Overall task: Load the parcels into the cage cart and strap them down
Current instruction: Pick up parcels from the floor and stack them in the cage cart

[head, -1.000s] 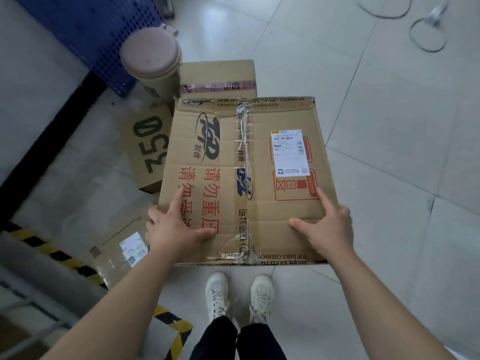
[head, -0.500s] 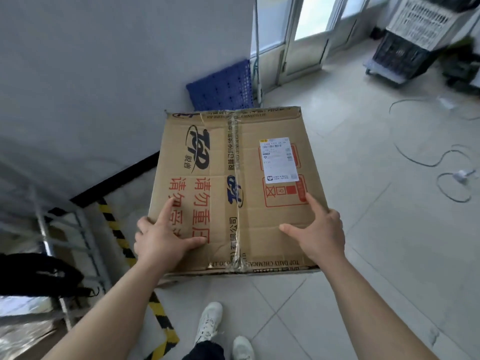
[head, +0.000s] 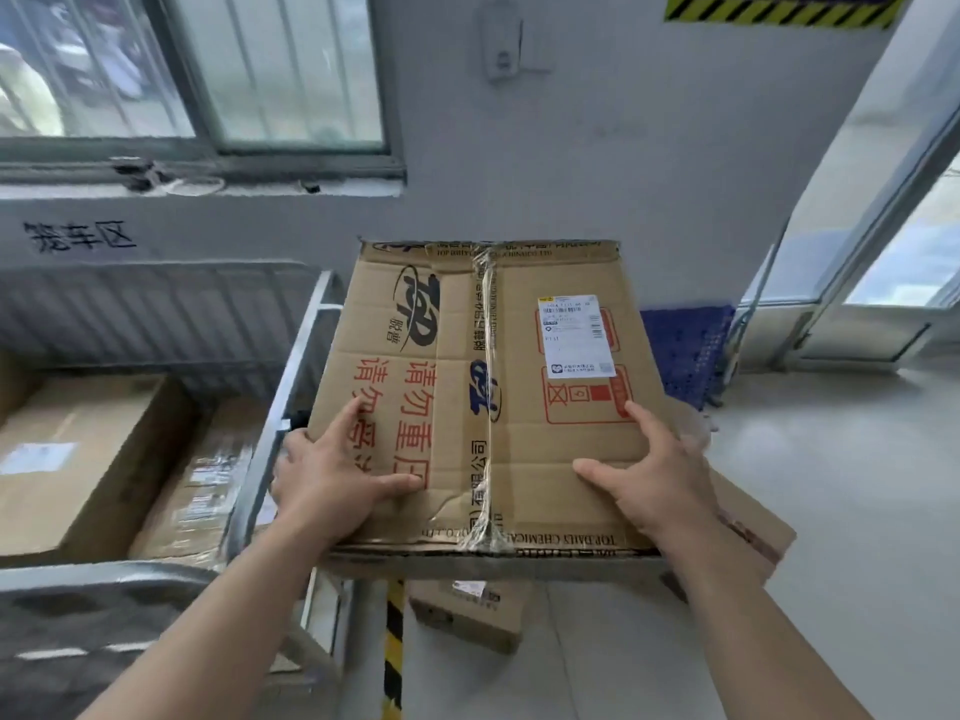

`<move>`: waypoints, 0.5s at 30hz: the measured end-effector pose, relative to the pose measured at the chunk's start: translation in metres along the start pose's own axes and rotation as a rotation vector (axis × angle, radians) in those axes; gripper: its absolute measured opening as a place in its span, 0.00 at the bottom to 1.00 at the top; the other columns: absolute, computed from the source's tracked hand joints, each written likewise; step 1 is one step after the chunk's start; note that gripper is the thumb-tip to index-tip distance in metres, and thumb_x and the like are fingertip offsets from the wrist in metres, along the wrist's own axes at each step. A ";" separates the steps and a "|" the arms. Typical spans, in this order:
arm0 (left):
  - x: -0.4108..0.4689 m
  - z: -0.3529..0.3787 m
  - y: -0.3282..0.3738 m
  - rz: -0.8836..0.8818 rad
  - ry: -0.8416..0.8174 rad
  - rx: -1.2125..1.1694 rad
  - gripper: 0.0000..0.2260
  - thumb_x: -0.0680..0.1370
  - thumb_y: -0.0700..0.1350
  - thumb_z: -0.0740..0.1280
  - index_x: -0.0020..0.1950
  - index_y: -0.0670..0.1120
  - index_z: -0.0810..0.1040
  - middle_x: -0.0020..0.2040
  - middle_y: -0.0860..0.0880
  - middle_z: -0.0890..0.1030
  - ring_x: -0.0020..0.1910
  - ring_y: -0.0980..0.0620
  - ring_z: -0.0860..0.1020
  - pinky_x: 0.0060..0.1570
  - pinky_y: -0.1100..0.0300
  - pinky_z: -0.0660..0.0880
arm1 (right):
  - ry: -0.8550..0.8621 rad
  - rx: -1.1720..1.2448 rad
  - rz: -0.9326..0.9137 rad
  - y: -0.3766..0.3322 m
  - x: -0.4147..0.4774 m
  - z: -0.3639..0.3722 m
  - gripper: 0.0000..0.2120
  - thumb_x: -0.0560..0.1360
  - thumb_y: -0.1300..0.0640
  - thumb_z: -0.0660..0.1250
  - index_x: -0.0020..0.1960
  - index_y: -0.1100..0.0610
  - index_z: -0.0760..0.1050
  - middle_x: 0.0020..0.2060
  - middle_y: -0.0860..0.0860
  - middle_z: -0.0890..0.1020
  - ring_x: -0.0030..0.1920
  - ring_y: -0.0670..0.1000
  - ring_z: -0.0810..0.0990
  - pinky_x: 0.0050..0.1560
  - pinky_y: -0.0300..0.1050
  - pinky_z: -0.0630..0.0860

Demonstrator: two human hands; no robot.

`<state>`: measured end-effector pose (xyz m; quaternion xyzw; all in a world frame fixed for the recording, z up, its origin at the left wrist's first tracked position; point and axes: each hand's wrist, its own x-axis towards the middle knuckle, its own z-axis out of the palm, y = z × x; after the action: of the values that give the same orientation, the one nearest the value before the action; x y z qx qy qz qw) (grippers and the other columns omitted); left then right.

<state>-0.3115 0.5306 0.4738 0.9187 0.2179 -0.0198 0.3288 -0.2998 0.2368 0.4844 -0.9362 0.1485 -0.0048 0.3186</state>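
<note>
Metal cage cart (head: pixel 291 387) at left, two loaded parcels (head: pixel 78 459) lying inside it. Left hand (head: pixel 332 480) grips the left edge of the box (head: pixel 519 449) near the close corner: thumb and forefinger flat on top, other fingers wrapped over the side. The box is held in the air between both hands, roughly level, just beside the cart rail and not yet inside.

It is flat, wide, creased cardboard. It is probably light for its size, but the top is dented and soft by the tape seam (head: pixel 485 407), so take it by the edges and underside, not mid-panel. The top is near square, so the long axis is hard to call. The seam points away from the person, toward the wall, and the label (head: pixel 576 337) faces up. Right hand (head: pixel 654 480) grips the right edge the same way.
</note>
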 end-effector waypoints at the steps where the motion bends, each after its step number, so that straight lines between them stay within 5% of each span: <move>1: 0.000 -0.014 -0.010 -0.016 0.026 -0.015 0.52 0.56 0.66 0.78 0.74 0.68 0.54 0.68 0.43 0.62 0.66 0.41 0.68 0.67 0.45 0.67 | -0.006 -0.013 -0.038 -0.017 0.000 0.004 0.43 0.62 0.34 0.73 0.73 0.37 0.59 0.61 0.55 0.69 0.62 0.57 0.70 0.64 0.55 0.70; 15: 0.025 -0.218 -0.197 -0.248 0.269 -0.074 0.51 0.58 0.66 0.77 0.76 0.65 0.54 0.67 0.42 0.62 0.65 0.39 0.67 0.67 0.46 0.67 | -0.174 0.009 -0.356 -0.278 -0.061 0.135 0.43 0.61 0.35 0.74 0.72 0.38 0.61 0.62 0.55 0.69 0.62 0.57 0.71 0.64 0.55 0.70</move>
<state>-0.3935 0.8098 0.5222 0.8664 0.3720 0.0708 0.3254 -0.2680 0.5442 0.5483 -0.9431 -0.0478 0.0193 0.3284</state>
